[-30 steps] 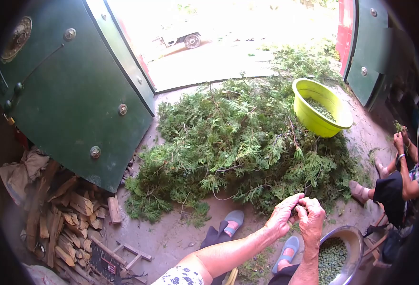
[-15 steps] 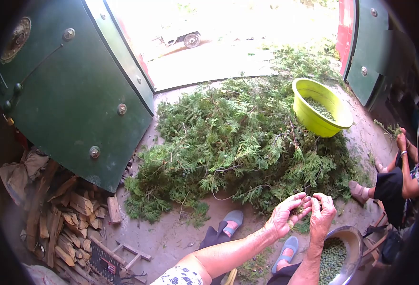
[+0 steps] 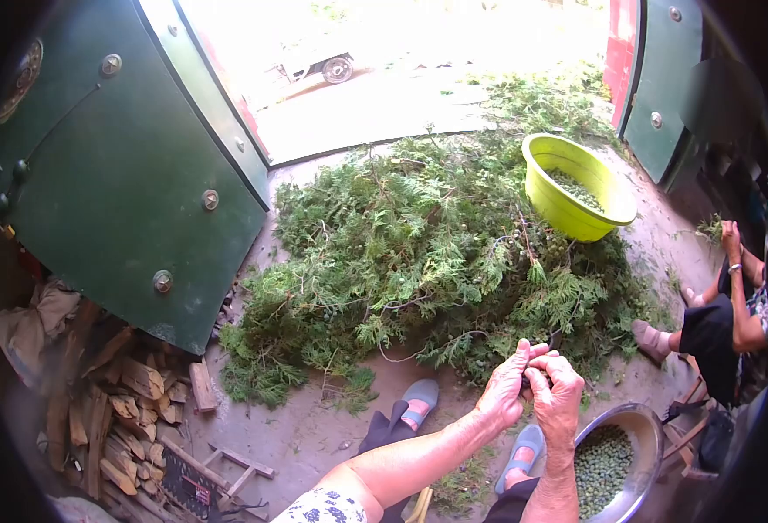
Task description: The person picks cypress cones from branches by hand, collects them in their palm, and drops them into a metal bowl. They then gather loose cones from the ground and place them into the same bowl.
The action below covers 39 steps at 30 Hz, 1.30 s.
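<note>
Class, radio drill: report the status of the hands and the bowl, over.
Fingertips pinched together, left hand against right hand; contents hidden. The metal bowl of green seeds sits beside right hand. The branch pile lies ahead; nothing between.

Half a second ago the left hand lay open, palm up, with the right hand apart from it over the bowl rim. Now both have closed together, fingertips touching, just left of the bowl. The view has slid slightly, and the pile sits higher.

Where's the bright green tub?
In the head view, the lime tub sits upper right, at the far edge of the branch pile, near the right green door.
</note>
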Motion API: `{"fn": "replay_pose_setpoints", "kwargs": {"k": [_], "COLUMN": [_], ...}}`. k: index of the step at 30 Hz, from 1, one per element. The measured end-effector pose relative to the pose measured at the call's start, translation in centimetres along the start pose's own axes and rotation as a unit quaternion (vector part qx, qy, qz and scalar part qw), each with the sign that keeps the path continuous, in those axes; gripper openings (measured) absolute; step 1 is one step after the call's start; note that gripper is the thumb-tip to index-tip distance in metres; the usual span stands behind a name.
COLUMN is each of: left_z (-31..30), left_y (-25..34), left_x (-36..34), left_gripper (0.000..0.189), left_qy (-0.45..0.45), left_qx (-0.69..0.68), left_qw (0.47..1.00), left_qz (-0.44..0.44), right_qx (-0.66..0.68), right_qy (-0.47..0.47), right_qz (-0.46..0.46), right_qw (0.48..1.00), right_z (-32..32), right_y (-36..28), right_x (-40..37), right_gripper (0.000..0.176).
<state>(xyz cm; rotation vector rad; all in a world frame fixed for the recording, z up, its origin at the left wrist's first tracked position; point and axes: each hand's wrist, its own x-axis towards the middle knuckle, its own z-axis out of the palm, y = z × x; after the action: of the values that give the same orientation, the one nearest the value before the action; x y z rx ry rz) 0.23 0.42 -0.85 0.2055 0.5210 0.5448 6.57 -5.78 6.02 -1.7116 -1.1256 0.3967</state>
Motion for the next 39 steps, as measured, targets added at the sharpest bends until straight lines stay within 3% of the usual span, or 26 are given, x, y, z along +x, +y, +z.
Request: {"fn": "replay_pose_setpoints", "kwargs": {"k": [3, 12, 18, 20, 26, 32, 35, 39], "left_z": [-0.4, 0.6, -0.5, 0.6, 0.4, 0.2, 0.0, -0.1], "left_y": [-0.3, 0.4, 0.3, 0.3, 0.4, 0.3, 0.2, 0.3], "left_x": [0.2, -0.6, -0.2, -0.6, -0.9, -0.8, -0.6, -0.6], "left_gripper": [0.055, 0.052, 0.027, 0.015, 0.012, 0.015, 0.015, 0.015], "left_qy": [0.026, 0.012, -0.001, 0.070, 0.045, 0.049, 0.047, 0.010], "left_qx": [0.017, 0.012, 0.014, 0.019, 0.035, 0.063, 0.070, 0.074], "left_qw": [0.999, 1.000, 0.999, 0.997, 0.998, 0.997, 0.996, 0.997], "left_qz": [-0.007, -0.010, -0.031, 0.005, 0.017, 0.022, 0.017, 0.023], "right_qx": [-0.019, -0.007, -0.023, -0.058, -0.104, -0.048, -0.062, 0.073], "right_qy": [0.020, 0.008, 0.057, 0.053, 0.048, 0.041, 0.053, 0.056], "right_qz": [-0.045, -0.017, -0.009, -0.017, -0.030, -0.004, -0.058, 0.058], "right_qw": [0.999, 1.000, 0.998, 0.997, 0.993, 0.998, 0.995, 0.994], "right_z": [0.5, 0.7, 0.4, 0.2, 0.0, -0.2, -0.1, -0.1], "right_y": [1.1, 0.9, 1.7, 1.6, 1.3, 0.8, 1.5, 2.0], "right_x": [0.1, 0.1, 0.0, 0.0, 0.0, 0.3, 0.3, 0.2], "right_gripper": [0.018, 0.018, 0.016, 0.016, 0.017, 0.014, 0.013, 0.011]}}
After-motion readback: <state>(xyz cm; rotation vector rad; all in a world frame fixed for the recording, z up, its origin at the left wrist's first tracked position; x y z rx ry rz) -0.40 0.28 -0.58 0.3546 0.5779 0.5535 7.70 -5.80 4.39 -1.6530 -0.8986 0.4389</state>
